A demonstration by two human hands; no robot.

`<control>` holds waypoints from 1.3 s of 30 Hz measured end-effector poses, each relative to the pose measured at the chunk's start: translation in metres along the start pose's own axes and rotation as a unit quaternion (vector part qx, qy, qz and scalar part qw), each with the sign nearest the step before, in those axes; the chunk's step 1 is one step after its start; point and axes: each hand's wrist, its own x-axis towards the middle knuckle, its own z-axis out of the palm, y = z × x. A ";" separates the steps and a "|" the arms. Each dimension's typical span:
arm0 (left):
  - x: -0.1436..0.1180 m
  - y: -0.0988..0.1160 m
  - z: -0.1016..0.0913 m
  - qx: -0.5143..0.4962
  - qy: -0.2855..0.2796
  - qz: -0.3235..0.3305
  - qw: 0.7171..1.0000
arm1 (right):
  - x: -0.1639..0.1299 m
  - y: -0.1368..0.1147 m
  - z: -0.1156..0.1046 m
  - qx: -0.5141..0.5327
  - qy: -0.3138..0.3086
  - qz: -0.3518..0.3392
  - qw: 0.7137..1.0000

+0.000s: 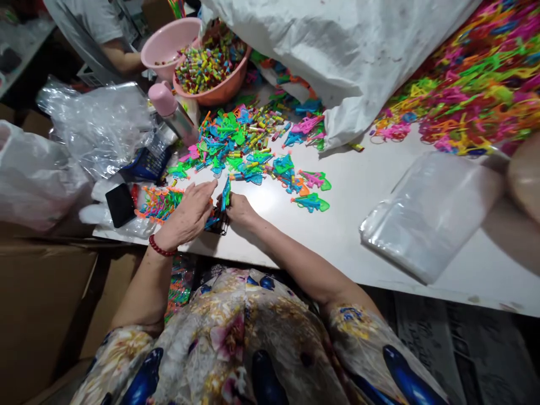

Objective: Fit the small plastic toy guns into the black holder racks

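Note:
My left hand [189,215], with a red bead bracelet at the wrist, rests on a small dark-edged bundle [217,222] at the front edge of the white table [379,185]. My right hand [238,209] pinches a blue plastic toy piece [226,193] upright beside that bundle. A stacked row of colourful toy pieces [159,203] lies just left of my left hand. Loose green, blue and pink toy guns [253,152] are scattered just beyond both hands.
A stack of clear plastic bags [426,216] lies to the right. A big white sack [337,50] and a heap of bright plastic parts [472,84] fill the far right. Two pink basins [198,56], a pink-capped bottle [171,109] and crumpled plastic [101,124] stand far left. Another person sits beyond.

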 end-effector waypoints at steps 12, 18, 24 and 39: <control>-0.001 0.001 0.001 -0.007 0.007 -0.008 1.000 | 0.003 -0.012 0.005 -0.270 -0.085 -0.041 0.958; -0.001 0.000 0.002 -0.019 0.020 0.000 1.000 | 0.005 -0.018 0.002 -0.330 -0.117 -0.039 0.936; -0.002 0.001 0.001 -0.018 0.036 0.007 0.999 | 0.004 -0.021 -0.001 -0.327 -0.126 -0.048 0.935; 0.000 0.002 0.000 -0.020 0.039 0.007 0.999 | 0.013 -0.015 0.001 -0.319 -0.131 -0.061 0.937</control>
